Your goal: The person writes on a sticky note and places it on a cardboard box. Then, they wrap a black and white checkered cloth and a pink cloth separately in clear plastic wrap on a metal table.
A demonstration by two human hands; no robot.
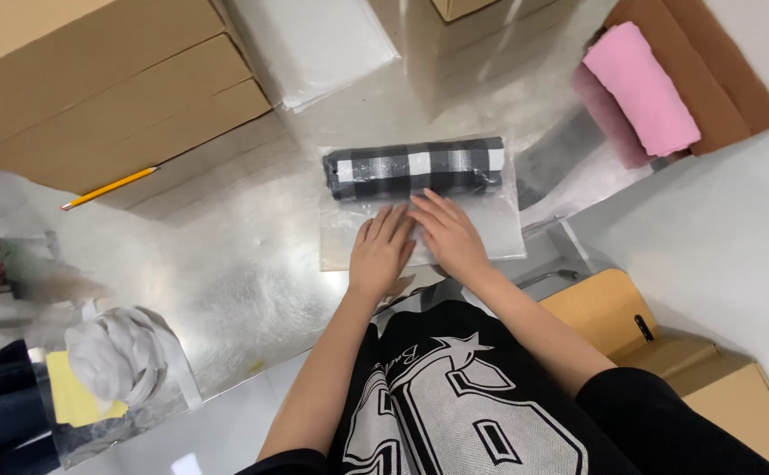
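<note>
Bare forearms, black short-sleeved shirt; large white-and-grey numerals, a star outline printed on front

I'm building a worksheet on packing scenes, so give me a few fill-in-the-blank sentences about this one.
1. Both hands, the left hand and right hand, press flat on a clear plastic ____.
2. The rolled cloth inside is black and white ____.
3. The pencil is ____.
4. The folded cloth at upper right is ____.

Missing words: bag; checked; yellow; pink

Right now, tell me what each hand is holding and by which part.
Nothing is gripped. The left hand and right hand lie flat, palms down, pressing the near part of the clear plastic bag that holds the rolled black-and-white checked cloth.
</note>
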